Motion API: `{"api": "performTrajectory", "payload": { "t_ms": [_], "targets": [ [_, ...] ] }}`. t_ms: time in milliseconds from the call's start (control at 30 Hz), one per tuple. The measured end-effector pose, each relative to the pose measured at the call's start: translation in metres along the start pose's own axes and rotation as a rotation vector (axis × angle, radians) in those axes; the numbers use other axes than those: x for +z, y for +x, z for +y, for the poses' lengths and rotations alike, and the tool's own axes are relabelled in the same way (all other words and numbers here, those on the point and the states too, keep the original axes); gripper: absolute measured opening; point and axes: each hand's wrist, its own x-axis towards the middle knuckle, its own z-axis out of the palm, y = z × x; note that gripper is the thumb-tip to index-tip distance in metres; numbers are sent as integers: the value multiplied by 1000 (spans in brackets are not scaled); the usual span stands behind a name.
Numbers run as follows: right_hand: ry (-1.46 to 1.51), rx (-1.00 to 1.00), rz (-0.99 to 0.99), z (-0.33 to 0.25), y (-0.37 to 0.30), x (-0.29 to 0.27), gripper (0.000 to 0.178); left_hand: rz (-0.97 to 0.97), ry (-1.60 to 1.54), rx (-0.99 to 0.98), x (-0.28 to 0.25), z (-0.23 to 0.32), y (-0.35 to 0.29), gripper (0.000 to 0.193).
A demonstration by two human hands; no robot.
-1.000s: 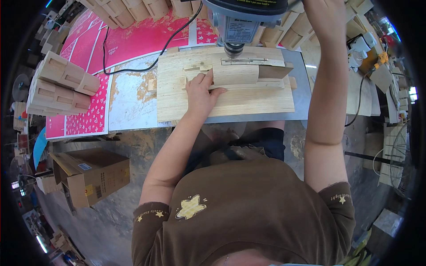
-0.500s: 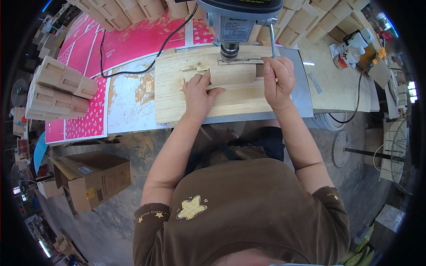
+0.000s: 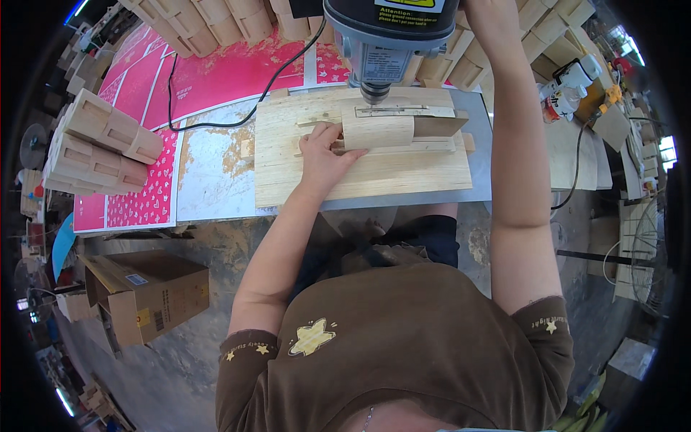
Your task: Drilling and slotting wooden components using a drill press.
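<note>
Under the drill press [image 3: 389, 54], a pale wooden block [image 3: 378, 133] lies in a jig on a flat wooden board [image 3: 281, 173]. The drill chuck [image 3: 375, 92] hangs just above the block's far edge, where a slotted strip [image 3: 396, 111] runs along it. At the block's left end my left hand [image 3: 322, 151] grips it, thumb on the near side and fingers bent on the far side. My right hand [image 3: 495, 21] is raised beside the right of the drill press head; its fingers are cut off by the frame edge and hidden.
Stacked wooden blocks [image 3: 101, 144] stand on the left of the table, with more along the back. A black cable [image 3: 216, 124] loops over the pink sheet [image 3: 223, 79]. White bottles [image 3: 568, 90] stand at the right. On the floor sits an open cardboard box [image 3: 155, 295].
My right hand has left the block's right end and risen up beside the drill press head. My left hand stays at the block's left end. The view has shifted slightly.
</note>
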Motion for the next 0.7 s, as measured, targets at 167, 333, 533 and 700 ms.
{"api": "performTrajectory", "payload": {
  "t_ms": [167,333,533,700],
  "targets": [
    [-181,-161,-455,60,-105,-17,38,-33,15,22,-15,5,-1,41],
    [-383,-40,-594,71,-168,-15,27,-25,-134,-22,-39,12,-10,35],
    [-375,-84,-611,74,-171,-25,28,45,-86,46,-108,-11,-44,27],
    [-324,-80,-577,61,-175,-23,27,205,-660,-574,-125,8,-41,28]
  ]
}}
